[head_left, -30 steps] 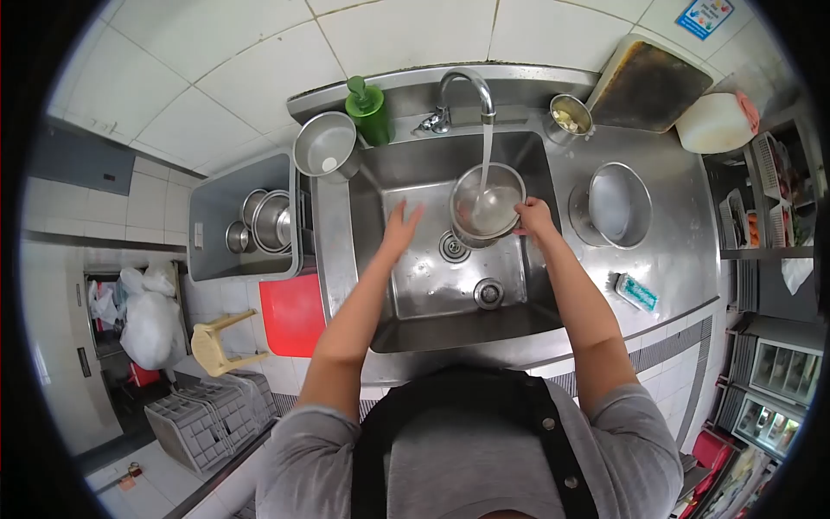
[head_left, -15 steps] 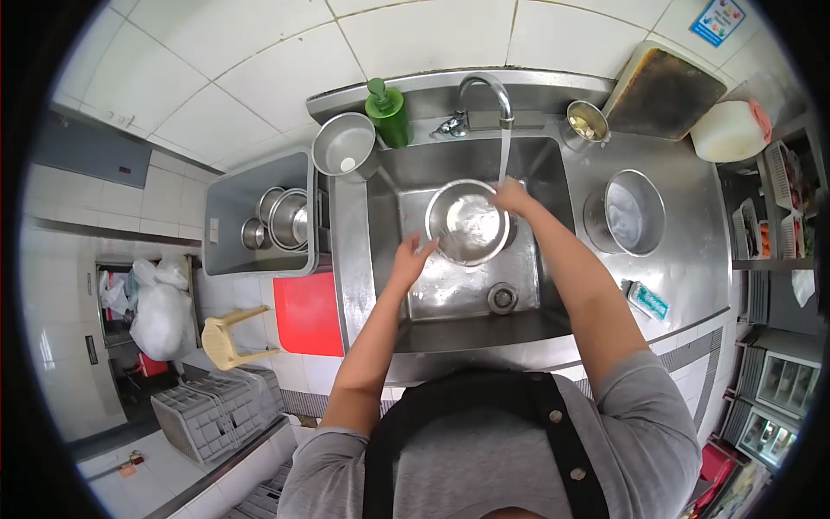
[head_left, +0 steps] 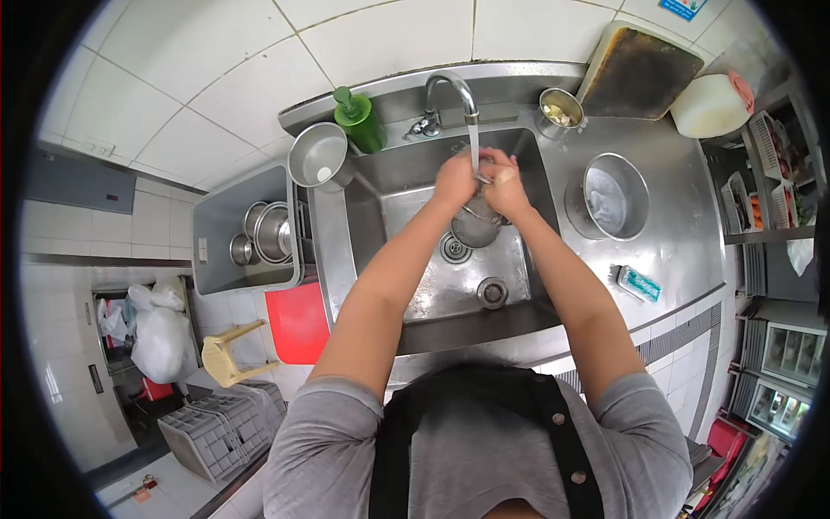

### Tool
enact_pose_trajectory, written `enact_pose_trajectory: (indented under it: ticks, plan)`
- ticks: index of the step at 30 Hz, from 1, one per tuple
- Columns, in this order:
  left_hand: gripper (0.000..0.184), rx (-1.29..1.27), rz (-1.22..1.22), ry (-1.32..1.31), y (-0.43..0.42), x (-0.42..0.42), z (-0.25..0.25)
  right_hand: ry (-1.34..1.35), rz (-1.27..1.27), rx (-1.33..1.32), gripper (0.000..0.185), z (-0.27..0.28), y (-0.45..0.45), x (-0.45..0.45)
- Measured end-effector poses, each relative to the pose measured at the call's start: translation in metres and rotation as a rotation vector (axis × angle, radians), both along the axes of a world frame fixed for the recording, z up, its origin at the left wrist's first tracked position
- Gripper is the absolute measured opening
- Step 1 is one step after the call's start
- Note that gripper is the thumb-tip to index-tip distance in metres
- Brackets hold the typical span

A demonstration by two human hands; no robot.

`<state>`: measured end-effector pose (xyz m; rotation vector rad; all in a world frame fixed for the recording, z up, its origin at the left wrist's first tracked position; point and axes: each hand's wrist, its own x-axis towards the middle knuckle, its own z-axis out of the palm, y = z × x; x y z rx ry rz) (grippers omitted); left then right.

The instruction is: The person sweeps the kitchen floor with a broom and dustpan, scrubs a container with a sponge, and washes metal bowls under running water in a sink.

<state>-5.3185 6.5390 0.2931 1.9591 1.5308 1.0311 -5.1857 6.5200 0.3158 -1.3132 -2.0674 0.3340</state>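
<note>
Water runs from the curved faucet (head_left: 450, 82) down between my hands. My left hand (head_left: 456, 180) and my right hand (head_left: 505, 183) are close together, fingers curled at the upper edge of a metal bowl (head_left: 475, 230). The bowl is steeply tilted in the sink (head_left: 424, 285), and my hands hide part of its rim. Below the bowl, a strainer drain and a round metal stopper (head_left: 493, 292) show on the sink floor.
A green pump bottle (head_left: 360, 121) and a metal pot (head_left: 318, 157) stand left of the sink. Rightward are a small pot with food scraps (head_left: 560, 112), a large pot (head_left: 616, 197) and a teal-white sponge (head_left: 640, 284). A grey tub (head_left: 203, 233) holds several metal bowls.
My left hand has come up from the bowl's left side to join my right near the faucet. The bowl has gone from lying face up to tilted under the stream.
</note>
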Motion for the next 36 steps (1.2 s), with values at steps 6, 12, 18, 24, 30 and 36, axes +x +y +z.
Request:
enact_pose_trajectory:
  ticks: [6, 12, 18, 24, 30, 36]
  plan:
    - [0.027, -0.002, -0.218, 0.139, 0.022, 0.010, 0.008, 0.447, -0.186, -0.121, 0.017, -0.008, -0.008, 0.025]
    - [0.027, -0.998, 0.171, -0.716, -0.038, -0.039, -0.047, 1.067, -0.486, -0.469, 0.011, -0.058, -0.028, 0.039]
    - [0.060, -1.161, 0.324, -1.100, -0.099, -0.035, -0.083, 0.048, -0.339, -0.001, 0.028, -0.068, -0.051, 0.027]
    - [0.070, -0.951, 0.449, -1.050, -0.135, -0.002, 0.004, -0.138, -0.264, -0.198, 0.037, -0.117, -0.055, -0.035]
    - [0.073, -0.783, 0.367, -0.838, -0.118, -0.032, 0.007, 0.242, 0.537, -0.678, 0.018, -0.112, -0.051, -0.060]
    - [0.076, -0.426, 0.395, -0.191, -0.096, -0.023, 0.006, -0.853, 0.062, 0.080, 0.042, -0.080, -0.042, 0.000]
